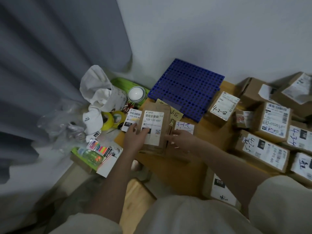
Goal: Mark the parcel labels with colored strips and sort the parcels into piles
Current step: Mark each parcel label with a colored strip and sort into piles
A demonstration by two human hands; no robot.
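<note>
You've got one brown parcel (156,130) between both hands, low over the near-left part of the wooden tabletop (202,132). It's tilted up toward you, white label (152,127) facing the camera, printed 122-122-C07.

Left hand (135,139): fingers curled round the parcel's left edge, thumb on the label's lower left. Right hand (181,141): fingers pressed against the right edge; can't tell if they wrap behind it.

Just behind the held parcel, left: a second parcel (132,120), label reads 070-070-A0..., mostly hidden. Right of it, touching your right hand's fingertips: a third parcel (184,127) with blue handwriting on the label. Yellow note (174,115) with handwriting sticks out behind the held parcel.

Further back: one blue perforated plastic board (185,88), leaning on the wall at the tabletop's far edge. One box marked 4-2-8 (222,108) stands just right of it.

Right side: a pile of boxes (273,122), at least seven visible, packed touching, all labels up. One more box (221,190) near your right forearm, label tagged 010.

Left of the tabletop, lower down: one open carton (94,157) holding a pack of colored strips (99,147). Two yellow tape rolls (112,119) side by side. One white cap (92,120), one white cloth bag (99,88), one round white lamp (135,94). Grey curtain (59,56) behind all that.
</note>
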